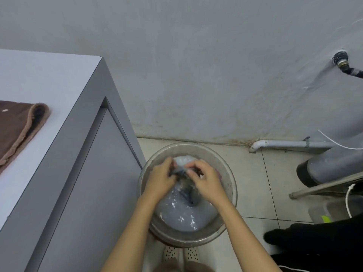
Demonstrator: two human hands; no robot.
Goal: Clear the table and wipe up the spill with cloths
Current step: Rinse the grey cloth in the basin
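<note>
A round metal basin of cloudy water stands on the tiled floor beside the table. Over it, my left hand and my right hand both grip a wet dark grey cloth. The cloth is bunched between my fingers, and its lower end hangs down into the water. A folded brown cloth lies on the white table top at the far left, away from both hands.
The table's grey side panel stands right beside the basin. A white pipe runs along the wall's foot. At right are a grey cylinder, a metal bar, a plastic box and a dark shape. My feet are below the basin.
</note>
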